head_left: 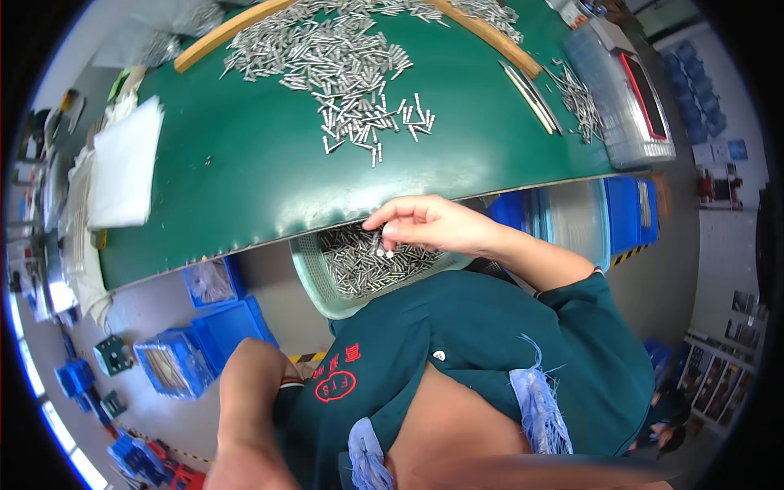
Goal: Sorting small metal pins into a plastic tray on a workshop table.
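My right hand (pixel 429 222) is over a pale green plastic basket (pixel 309 282) at the table's front edge. Its fingers are curled and the thumb is drawn in toward them. Small metal pins (pixel 380 244) with bright ends show at the thumb and fingertips, apparently in the grip. Many similar dark-and-silver pins (pixel 367 269) fill the basket below. My left arm bends at the lower left, and its hand is out of the picture. On the green table (pixel 245 171) a large heap of silver pins (pixel 343 65) spreads toward me, with a few strays at its near end.
Wooden strips (pixel 233 35) border the heap. To the right lie slim pen-like tools (pixel 529 96), another pin pile (pixel 581 106) and a clear plastic box (pixel 608 98) with a red-edged device. White sheets (pixel 126 167) rest at left. Blue bins (pixel 175 363) stand on the floor.
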Demonstrator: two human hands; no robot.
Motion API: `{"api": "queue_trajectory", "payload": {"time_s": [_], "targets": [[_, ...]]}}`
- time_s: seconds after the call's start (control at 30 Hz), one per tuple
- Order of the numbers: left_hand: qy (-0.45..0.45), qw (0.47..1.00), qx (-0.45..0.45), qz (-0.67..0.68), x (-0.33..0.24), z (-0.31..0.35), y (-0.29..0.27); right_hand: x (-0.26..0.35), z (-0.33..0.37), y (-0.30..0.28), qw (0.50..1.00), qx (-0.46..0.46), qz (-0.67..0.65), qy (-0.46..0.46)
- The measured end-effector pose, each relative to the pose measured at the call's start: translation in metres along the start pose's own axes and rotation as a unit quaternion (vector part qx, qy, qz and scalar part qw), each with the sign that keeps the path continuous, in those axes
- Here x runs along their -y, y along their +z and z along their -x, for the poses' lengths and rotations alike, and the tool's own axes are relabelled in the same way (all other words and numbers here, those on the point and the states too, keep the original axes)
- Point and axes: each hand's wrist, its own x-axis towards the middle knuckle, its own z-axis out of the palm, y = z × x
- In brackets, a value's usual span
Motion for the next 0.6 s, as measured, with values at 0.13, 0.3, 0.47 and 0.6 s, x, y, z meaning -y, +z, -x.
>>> {"api": "queue_trajectory", "payload": {"time_s": [0.13, 0.3, 0.47, 0.6], "targets": [[0.299, 0.94, -0.148, -0.069, 0.015, -0.02, 0.033, -0.005, -0.003, 0.002, 0.997, 0.021, 0.059, -0.042], [0.185, 0.958, 0.001, -0.218, -0.015, -0.025, 0.017, 0.021, 0.002, -0.021, 0.992, -0.103, 0.029, -0.069], [0.19, 0.958, 0.016, -0.215, -0.023, -0.042, 0.017, 0.011, -0.012, -0.053, 0.939, -0.171, 0.219, -0.205], [0.235, 0.94, -0.034, -0.246, -0.023, -0.033, 0.009, 0.012, -0.008, -0.049, 0.852, -0.209, 0.414, -0.241]]}}
